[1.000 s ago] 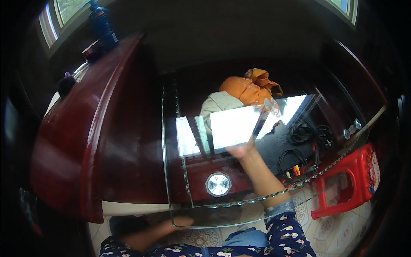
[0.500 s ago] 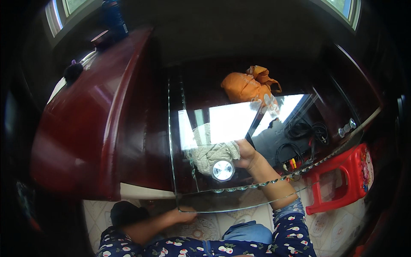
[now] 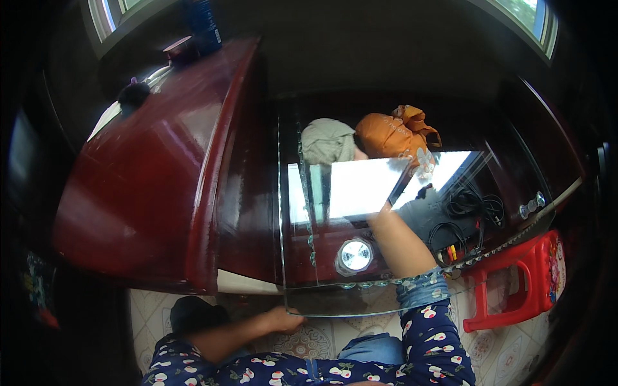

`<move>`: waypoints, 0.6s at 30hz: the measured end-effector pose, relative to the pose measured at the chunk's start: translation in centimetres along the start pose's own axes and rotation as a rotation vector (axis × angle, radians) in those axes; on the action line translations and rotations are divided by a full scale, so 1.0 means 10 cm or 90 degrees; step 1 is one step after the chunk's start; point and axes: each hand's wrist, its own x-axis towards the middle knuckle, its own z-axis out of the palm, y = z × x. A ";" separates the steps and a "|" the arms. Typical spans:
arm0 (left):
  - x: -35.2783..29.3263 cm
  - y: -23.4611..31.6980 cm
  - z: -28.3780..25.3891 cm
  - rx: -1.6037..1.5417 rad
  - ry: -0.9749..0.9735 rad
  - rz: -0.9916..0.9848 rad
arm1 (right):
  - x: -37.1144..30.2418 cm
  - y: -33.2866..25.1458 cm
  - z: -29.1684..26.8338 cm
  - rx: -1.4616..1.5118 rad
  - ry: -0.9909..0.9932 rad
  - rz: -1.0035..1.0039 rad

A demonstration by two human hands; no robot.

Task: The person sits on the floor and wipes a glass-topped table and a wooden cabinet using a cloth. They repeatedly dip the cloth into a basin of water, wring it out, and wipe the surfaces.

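Observation:
A clear glass panel [image 3: 341, 302] with bent-looking edges lies over the dark red wooden surface and juts out past its near side. My left hand [image 3: 285, 320] is closed at the panel's near left corner, fingers curled against the edge. Under the glass, my right arm stretches far forward. My right hand [image 3: 360, 153] is mostly hidden by a bright window reflection and by a bunched pale grey cloth [image 3: 328, 141], which it presses on the surface near the back. Just right of the cloth sits an orange fabric bag [image 3: 389, 135].
A round clear glass support [image 3: 356, 256] stands near the front, another [image 3: 532, 204] at the right. Black cables [image 3: 473, 202] lie on a dark flat box. A red plastic stool [image 3: 508, 283] stands at right. A higher red wooden cabinet [image 3: 148, 193] rises at left.
My right hand has pushed the cloth from beside the front glass support to the back, next to the orange bag. My left hand stays at the panel's corner. The view has shifted slightly.

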 end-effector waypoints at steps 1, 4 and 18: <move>-0.06 0.00 -0.01 -0.049 0.010 -0.003 | -0.07 0.00 0.11 0.187 -0.040 0.047; -0.14 0.01 0.01 -0.088 0.028 0.010 | -0.20 0.27 -0.03 0.479 -0.061 0.140; -0.06 0.15 -0.17 0.133 0.022 0.041 | -1.72 -0.37 -0.91 0.450 0.373 0.235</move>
